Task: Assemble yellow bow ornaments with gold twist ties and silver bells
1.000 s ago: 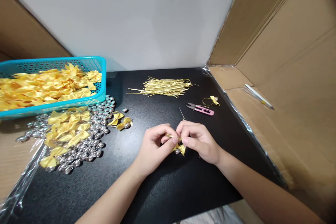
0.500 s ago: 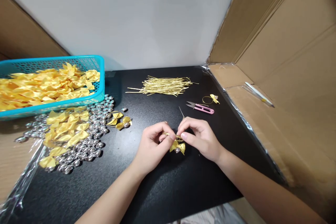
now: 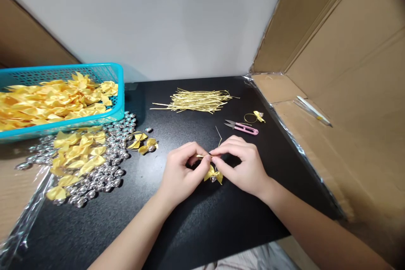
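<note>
My left hand (image 3: 186,168) and my right hand (image 3: 242,162) meet above the black table, thumbs and forefingers pinched on a gold cord, most of which the fingers hide. Just below the fingertips hangs a yellow ribbon bow (image 3: 214,175) with a small silver bell-like bead at its middle. Beyond my right fingers a thin needle-like end (image 3: 218,132) sticks up. Pink thread snips (image 3: 242,127) lie past my right hand, and beside them is a bow on a looped gold cord (image 3: 258,116).
A blue basket (image 3: 122,93) of yellow bows stands at the left. In front of it are silver beads (image 3: 109,183) and loose bows (image 3: 79,152). Two beaded bows (image 3: 148,145) lie nearer the middle. A bundle of gold cords (image 3: 199,100) is at the back; a white utility knife (image 3: 313,111) rests on cardboard.
My fingertips have come closer together and risen slightly, and the right fingers now pinch right against the left ones. The bow still hangs beneath them. The view has shifted a little.
</note>
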Available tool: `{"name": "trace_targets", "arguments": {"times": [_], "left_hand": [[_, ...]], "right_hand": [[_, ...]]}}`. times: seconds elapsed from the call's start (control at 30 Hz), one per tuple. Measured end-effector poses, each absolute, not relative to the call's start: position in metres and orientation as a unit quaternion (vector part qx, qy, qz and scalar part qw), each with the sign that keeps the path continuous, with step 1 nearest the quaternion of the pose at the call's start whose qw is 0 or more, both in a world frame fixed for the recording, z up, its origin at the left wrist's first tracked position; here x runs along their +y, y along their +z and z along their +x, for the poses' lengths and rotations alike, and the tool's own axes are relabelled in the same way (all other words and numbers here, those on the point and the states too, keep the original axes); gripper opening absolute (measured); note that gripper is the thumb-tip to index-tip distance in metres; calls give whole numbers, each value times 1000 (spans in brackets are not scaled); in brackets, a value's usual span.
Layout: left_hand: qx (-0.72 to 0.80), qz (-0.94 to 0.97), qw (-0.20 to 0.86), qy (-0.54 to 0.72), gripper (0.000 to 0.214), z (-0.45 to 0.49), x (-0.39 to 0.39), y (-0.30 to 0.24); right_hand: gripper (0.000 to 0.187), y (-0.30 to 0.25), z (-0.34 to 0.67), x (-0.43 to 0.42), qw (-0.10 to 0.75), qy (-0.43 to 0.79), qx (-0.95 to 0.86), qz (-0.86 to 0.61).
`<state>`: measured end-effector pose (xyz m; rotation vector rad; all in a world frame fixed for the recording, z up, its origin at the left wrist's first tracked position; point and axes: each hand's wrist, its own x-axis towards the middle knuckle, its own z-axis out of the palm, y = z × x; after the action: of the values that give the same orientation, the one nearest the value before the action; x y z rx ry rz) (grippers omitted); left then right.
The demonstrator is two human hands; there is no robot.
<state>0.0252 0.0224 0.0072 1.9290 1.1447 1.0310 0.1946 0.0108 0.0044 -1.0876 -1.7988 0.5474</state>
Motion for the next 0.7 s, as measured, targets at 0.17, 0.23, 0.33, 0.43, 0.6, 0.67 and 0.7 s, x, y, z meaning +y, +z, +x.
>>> {"name": "trace_targets", "arguments": {"times": [0.17, 0.23, 0.33, 0.43, 0.6, 0.67, 0.7], "left_hand": [[435, 755, 320, 371, 22, 26, 22, 7], [439, 767, 292, 366, 21, 27, 22, 7], [480, 759, 229, 376, 16, 25, 24, 6], [517, 745, 253, 335, 22, 21, 27, 4], [496, 756, 354, 240, 8, 21, 28, 9], [485, 726, 407, 269, 10, 23, 26, 12], [479, 704, 440, 285, 13, 24, 26, 13]], "right_hand": [[14, 7, 195, 12, 461, 243, -726, -449], [16, 7, 195, 12, 459, 243, -727, -450], [17, 7, 197, 14, 464, 216, -724, -462], [14, 7, 199, 15, 475, 164, -710, -493], [12, 6, 202, 16, 479, 102, -703, -516], [12, 5, 201, 15, 477, 58, -718, -504], [13, 5, 201, 14, 476, 28, -729, -491]]}}
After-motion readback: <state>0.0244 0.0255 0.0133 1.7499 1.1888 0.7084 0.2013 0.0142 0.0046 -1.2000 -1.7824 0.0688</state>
